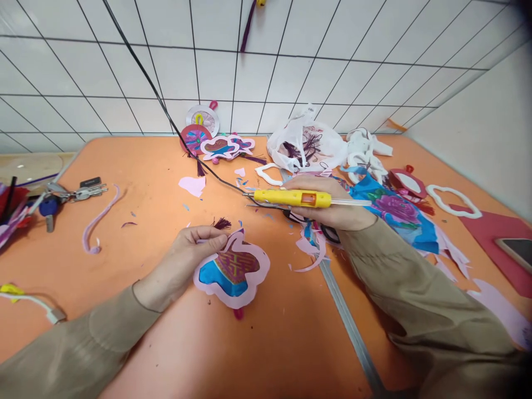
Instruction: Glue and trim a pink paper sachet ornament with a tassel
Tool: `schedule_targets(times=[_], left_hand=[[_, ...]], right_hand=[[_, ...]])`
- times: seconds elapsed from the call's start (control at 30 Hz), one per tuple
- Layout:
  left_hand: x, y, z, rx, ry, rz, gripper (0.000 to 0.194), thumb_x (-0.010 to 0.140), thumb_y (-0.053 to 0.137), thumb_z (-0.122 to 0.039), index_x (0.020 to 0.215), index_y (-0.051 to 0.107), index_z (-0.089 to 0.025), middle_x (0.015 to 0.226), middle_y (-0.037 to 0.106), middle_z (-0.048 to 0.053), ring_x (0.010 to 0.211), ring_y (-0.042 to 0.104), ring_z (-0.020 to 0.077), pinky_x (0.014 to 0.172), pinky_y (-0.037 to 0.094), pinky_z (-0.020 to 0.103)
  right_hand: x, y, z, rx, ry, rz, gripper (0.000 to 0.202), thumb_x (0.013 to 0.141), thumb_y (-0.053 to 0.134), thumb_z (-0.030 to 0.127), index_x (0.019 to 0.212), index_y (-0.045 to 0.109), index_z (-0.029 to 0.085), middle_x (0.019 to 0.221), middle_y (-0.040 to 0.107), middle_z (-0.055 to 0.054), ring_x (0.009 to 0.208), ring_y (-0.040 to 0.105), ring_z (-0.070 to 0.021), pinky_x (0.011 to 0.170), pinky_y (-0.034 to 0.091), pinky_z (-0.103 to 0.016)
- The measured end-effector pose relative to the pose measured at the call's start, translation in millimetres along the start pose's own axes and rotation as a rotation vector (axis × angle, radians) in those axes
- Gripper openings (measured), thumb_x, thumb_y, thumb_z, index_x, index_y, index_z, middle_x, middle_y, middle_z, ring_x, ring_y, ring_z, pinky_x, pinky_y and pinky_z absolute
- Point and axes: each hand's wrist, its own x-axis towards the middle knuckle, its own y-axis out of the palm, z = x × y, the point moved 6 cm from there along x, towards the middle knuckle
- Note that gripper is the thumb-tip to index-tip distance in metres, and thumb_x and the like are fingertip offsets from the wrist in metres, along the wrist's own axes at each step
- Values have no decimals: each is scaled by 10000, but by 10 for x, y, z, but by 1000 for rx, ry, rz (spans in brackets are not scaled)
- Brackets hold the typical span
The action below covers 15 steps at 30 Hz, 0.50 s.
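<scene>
My left hand (178, 266) pinches the top edge of a cloud-shaped fabric ornament (233, 285) between thumb and fingers. The ornament has a pale pink border around blue and patterned brown cloth. A dark tassel (222, 223) shows above it, and a magenta loop (238, 314) pokes out at its lower edge. In my right hand (349, 218) is a yellow glue gun (266, 197), its nozzle pointing left and a clear glue stick out of its back; the fingers are partly hidden behind it. Black-handled scissors (330, 233) lie under that hand, partly covered.
A dark cord (145, 72) hangs across the view toward the glue gun. Finished-looking ornaments (220, 147) and a white plastic bag (307, 144) stand by the tiled wall. Pink scraps (192, 185), blue floral cloth (399, 213), keys (85, 192) and a phone (515, 252) lie around.
</scene>
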Motion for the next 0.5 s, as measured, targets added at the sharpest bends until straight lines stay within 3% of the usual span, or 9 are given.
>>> schedule_targets(times=[0.1, 0.3, 0.43, 0.5], left_hand=[[2, 10, -3, 36, 21, 5, 207, 617, 854, -270, 766, 764, -158, 810, 778, 74, 712, 721, 187, 655, 561, 250], [-32, 48, 1, 110, 33, -2, 208, 626, 841, -229, 809, 760, -172, 775, 780, 60, 678, 731, 192, 651, 579, 263], [-21, 33, 0, 161, 52, 11, 214, 636, 830, -226, 828, 753, -167, 762, 779, 63, 670, 733, 198, 631, 577, 254], [-13, 21, -5, 171, 56, 12, 260, 634, 831, -233, 870, 751, -161, 784, 780, 71, 694, 738, 209, 642, 581, 260]], right_hand=[[-10, 27, 62, 17, -26, 33, 309, 800, 631, 479, 962, 681, 220, 862, 683, -52, 774, 615, -205, 691, 475, -341], [-45, 141, 308, -56, -226, 174, 253, 813, 629, 411, 998, 669, 242, 941, 707, -65, 866, 637, -212, 774, 490, -367], [-84, 175, 478, -182, -350, 214, 255, 855, 591, 389, 990, 663, 185, 915, 718, -118, 813, 640, -213, 733, 466, -370], [-94, 172, 522, -233, -314, 216, 255, 849, 597, 408, 966, 676, 195, 878, 727, -105, 762, 635, -200, 700, 446, -361]])
